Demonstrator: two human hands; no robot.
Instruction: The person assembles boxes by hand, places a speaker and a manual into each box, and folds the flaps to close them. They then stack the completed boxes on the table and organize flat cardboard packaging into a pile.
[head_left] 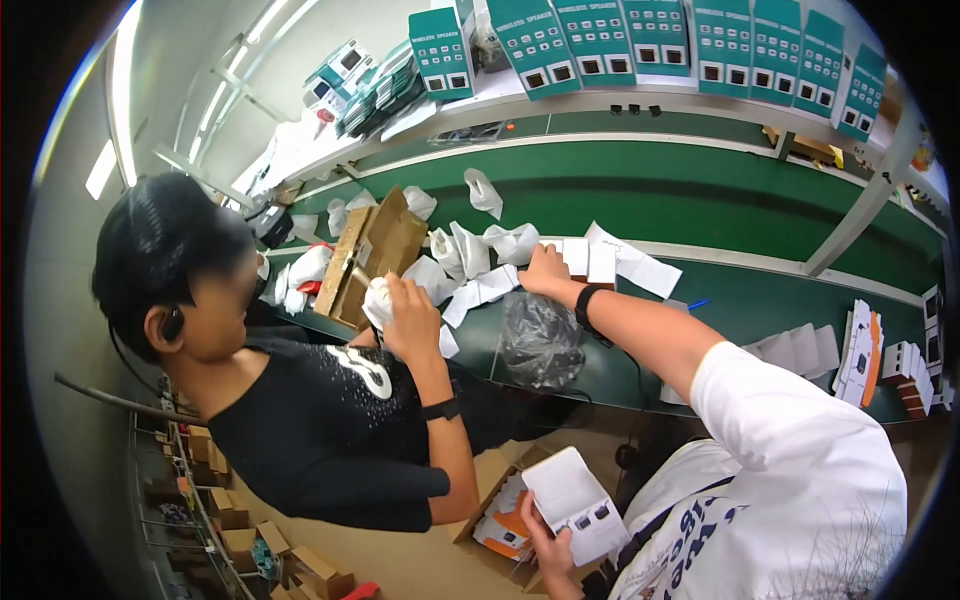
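Note:
My left hand (552,548) grips an open white box (575,505) low in front of my body; small dark device pictures are printed on its lower part. My right arm, with a black wristband, stretches across the green bench. At its end my right hand (546,272) has its fingers curled down beside small white boxes (590,262) and a white paper sheet (487,292). Whatever those fingers hold is hidden. Just nearer than that hand lies a clear plastic bag (542,340) with dark contents.
At left, a co-worker in black holds a white wrapped item (379,302). An open carton (385,250) and several white pouches (465,250) lie on the bench. Teal boxes (600,42) line the shelf above. Leaflets (858,352) stand at right; a carton (490,520) sits below.

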